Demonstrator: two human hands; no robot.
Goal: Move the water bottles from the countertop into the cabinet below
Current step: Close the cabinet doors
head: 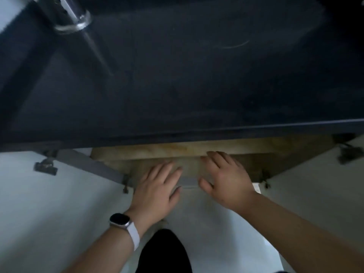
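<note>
Two splayed hands at cabinet

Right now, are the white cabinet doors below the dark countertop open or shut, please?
Open: the white cabinet doors swing outward, baring metal hinges and wooden shelf.

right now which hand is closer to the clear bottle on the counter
Left. The left hand is below and right of the clear bottle, at the open cabinet; the right hand is farther right again.
</note>
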